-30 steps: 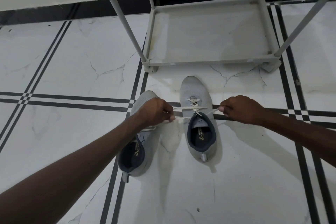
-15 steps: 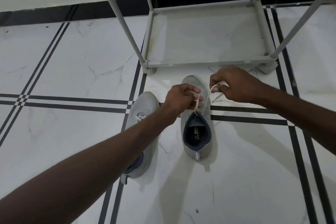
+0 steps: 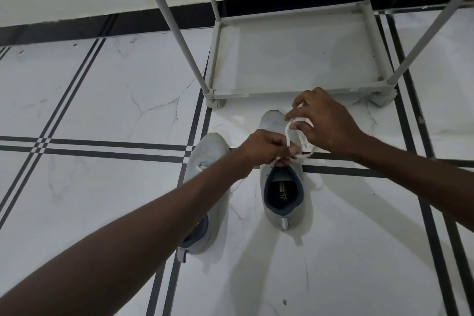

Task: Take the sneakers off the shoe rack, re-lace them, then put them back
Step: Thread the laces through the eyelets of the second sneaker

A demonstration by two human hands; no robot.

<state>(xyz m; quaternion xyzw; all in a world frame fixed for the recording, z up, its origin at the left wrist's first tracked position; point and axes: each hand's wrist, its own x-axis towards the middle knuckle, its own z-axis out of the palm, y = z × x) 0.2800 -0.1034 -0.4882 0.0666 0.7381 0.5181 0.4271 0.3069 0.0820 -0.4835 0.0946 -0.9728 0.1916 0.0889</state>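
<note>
Two light grey sneakers stand on the tiled floor in front of the shoe rack (image 3: 287, 95). The right sneaker (image 3: 282, 202) points toward the rack, its dark opening facing me. My left hand (image 3: 266, 147) sits over its tongue and pinches a white lace (image 3: 288, 133). My right hand (image 3: 325, 123) hovers above the toe and holds a loop of the same lace between its fingers. The left sneaker (image 3: 210, 151) lies beside it, partly hidden under my left forearm.
The grey rack's bottom shelf carries nothing, and its slanted poles (image 3: 174, 25) rise on both sides. White marble floor with black stripe lines (image 3: 102, 143) spreads all around. A black skirting band runs along the wall behind.
Both hands moved from pulling the lace ends out sideways to meeting over the right sneaker. The right hand now curls a lace loop above the toe.
</note>
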